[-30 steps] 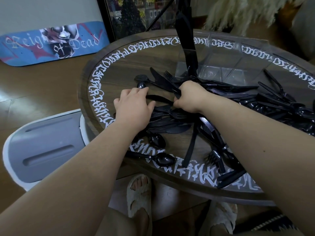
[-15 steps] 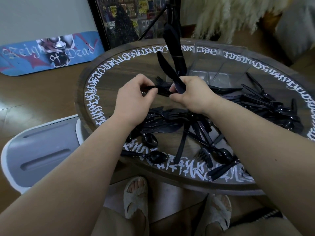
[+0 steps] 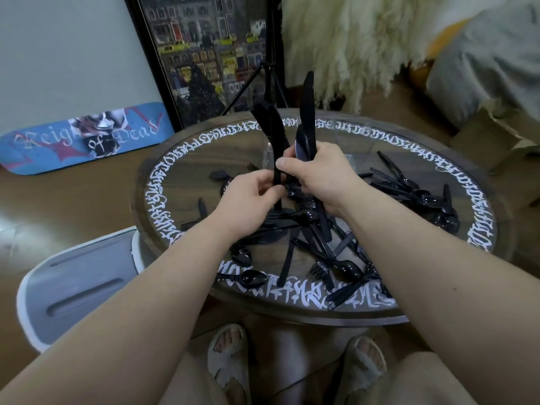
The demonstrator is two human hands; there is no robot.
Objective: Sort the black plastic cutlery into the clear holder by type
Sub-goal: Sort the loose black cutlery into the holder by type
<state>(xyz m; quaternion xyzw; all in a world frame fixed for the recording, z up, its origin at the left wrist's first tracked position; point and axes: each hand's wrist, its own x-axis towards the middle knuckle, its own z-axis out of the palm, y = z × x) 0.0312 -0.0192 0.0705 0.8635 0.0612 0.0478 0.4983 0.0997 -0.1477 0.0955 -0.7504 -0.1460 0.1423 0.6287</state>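
Observation:
My right hand (image 3: 318,176) grips a bunch of black plastic knives (image 3: 306,124) upright above the round table (image 3: 175,168). Just left of it, my left hand (image 3: 248,206) pinches the handle of another black knife (image 3: 270,133) whose blade points up and leans left. Loose black cutlery (image 3: 321,244), with forks, spoons and knives mixed, lies in a heap under and around both hands. The clear holder (image 3: 266,156) stands behind my hands and is mostly hidden; only a faint edge shows.
More black cutlery (image 3: 420,197) lies at the table's right side, and a spoon (image 3: 251,279) lies near the front rim. A grey and white stool (image 3: 76,285) stands low on the left. A tripod (image 3: 268,68) and a framed picture stand behind the table.
Both hands have lifted off the heap. The right hand raised its knives upright, and the left hand brought one more knife up beside them. The view tilted upward.

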